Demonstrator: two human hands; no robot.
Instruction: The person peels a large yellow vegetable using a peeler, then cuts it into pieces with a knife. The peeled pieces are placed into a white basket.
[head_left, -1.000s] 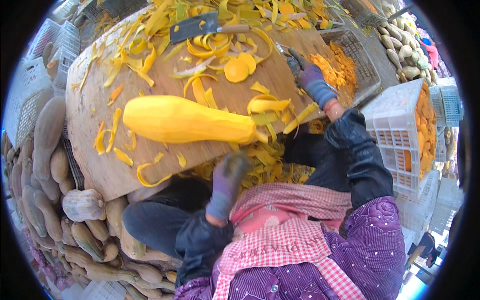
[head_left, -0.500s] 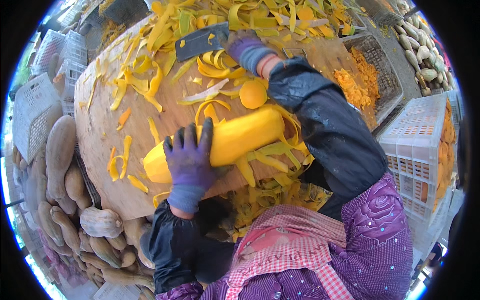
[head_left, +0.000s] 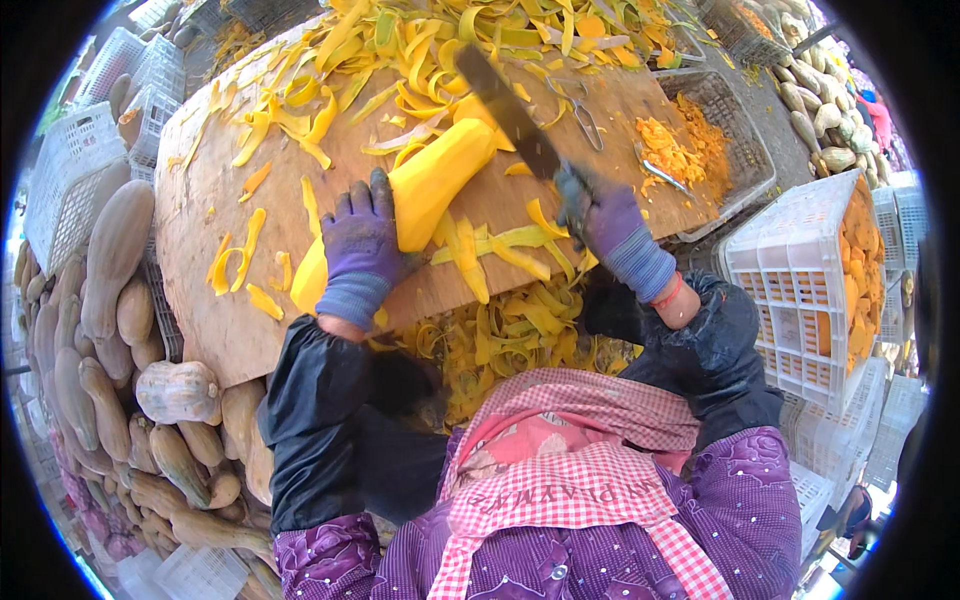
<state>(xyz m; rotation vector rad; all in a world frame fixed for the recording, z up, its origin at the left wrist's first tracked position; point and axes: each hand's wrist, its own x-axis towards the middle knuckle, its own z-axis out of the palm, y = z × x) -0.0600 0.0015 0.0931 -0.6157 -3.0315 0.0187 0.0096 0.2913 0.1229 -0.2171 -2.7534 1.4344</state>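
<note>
A peeled yellow squash (head_left: 445, 180) lies slantwise on a wooden board (head_left: 225, 335). My left hand (head_left: 362, 245), in a purple glove with a blue cuff, grips it near its nearer left end. My right hand (head_left: 612, 220), gloved alike, is closed round the handle of a broad-bladed knife (head_left: 510, 112). The blade points up and to the left, apart from the squash's far end. Strips of yellow-green peel (head_left: 465, 255) lie on the board beside the squash.
More peel (head_left: 440, 50) is heaped along the far side. A metal spoon (head_left: 665, 178) lies by orange pulp (head_left: 705, 150) and a dark crate (head_left: 750, 140). Unpeeled squashes (head_left: 115, 260) pile up at left. A white crate (head_left: 780, 290) of orange pieces stands at right.
My right hand has drawn back toward me and to the right, swinging the knife blade upright. The squash has turned more away from me under my left hand.
</note>
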